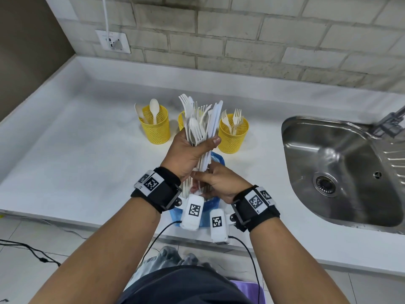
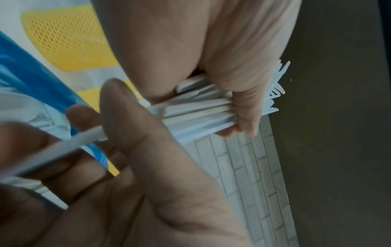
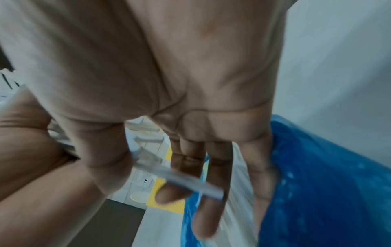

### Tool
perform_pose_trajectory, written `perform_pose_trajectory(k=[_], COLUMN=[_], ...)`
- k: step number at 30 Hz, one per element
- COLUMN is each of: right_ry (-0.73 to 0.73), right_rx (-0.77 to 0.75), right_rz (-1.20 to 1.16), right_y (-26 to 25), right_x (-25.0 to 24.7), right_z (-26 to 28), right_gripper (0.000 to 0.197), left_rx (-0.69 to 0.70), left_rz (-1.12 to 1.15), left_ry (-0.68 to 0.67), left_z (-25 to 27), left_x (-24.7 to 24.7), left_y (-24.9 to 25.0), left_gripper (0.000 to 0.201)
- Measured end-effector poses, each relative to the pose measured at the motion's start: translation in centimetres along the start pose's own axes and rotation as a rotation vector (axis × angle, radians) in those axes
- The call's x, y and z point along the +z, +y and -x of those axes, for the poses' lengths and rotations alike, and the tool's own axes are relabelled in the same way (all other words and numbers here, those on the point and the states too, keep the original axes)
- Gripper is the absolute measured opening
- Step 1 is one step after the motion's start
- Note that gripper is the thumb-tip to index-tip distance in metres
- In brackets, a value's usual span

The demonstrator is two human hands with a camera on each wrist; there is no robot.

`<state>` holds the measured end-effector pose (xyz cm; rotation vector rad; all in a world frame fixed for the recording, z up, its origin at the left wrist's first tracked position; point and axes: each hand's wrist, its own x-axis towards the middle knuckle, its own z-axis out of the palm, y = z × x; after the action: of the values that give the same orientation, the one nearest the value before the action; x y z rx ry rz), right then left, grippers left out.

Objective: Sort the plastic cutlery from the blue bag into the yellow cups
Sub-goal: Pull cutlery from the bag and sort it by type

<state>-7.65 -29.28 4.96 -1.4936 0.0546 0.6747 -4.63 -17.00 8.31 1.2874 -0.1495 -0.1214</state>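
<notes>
My left hand (image 1: 197,148) holds an upright bundle of white plastic cutlery (image 1: 201,119), forks, spoons and knives mixed, above the blue bag (image 1: 219,160). In the left wrist view its fingers (image 2: 243,103) wrap round the bundle (image 2: 201,112). My right hand (image 1: 203,177) is at the handle ends below; thumb and forefinger (image 3: 169,188) pinch one blurred white piece (image 3: 180,175). Three yellow mesh cups stand behind: the left cup (image 1: 155,128) holds spoons, the right cup (image 1: 233,134) forks, and the middle cup (image 1: 181,120) is mostly hidden by the bundle.
A steel sink (image 1: 341,172) with a tap (image 1: 390,121) lies to the right. The white counter (image 1: 76,139) ends at a brick wall with a socket (image 1: 114,41). Cables trail on the floor at the lower left.
</notes>
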Motion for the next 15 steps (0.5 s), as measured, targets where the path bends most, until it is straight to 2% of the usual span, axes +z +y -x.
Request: perform_pose_trajectory(k=[2, 6, 10, 15], right_ry=[0.013, 0.052, 0.068, -0.007], right_rx=[-0.004, -0.084, -0.136, -0.156], right_rz=[-0.056, -0.224, -0.517, -0.642], right_y=[0.0, 0.2, -0.4, -1.1], right_x=[0.2, 0.3, 0.2, 0.0], right_z=[-0.1, -0.4, -0.3, -0.3], right_gripper=[0.012, 0.014, 0.036, 0.057], left_rx=[-0.004, 0.004, 0.012, 0.024], left_rz=[0.027, 0.047, 0.055, 0.026], left_ry=[-0.001, -0.033, -0.054, -0.038], left_z=[0.0, 0.0, 0.0, 0.2], left_x=[0.0, -0.2, -0.7, -0.3], left_y=[0.0, 0.1, 0.1, 0.5], left_gripper=[0.018, 0.018, 0.022, 0.021])
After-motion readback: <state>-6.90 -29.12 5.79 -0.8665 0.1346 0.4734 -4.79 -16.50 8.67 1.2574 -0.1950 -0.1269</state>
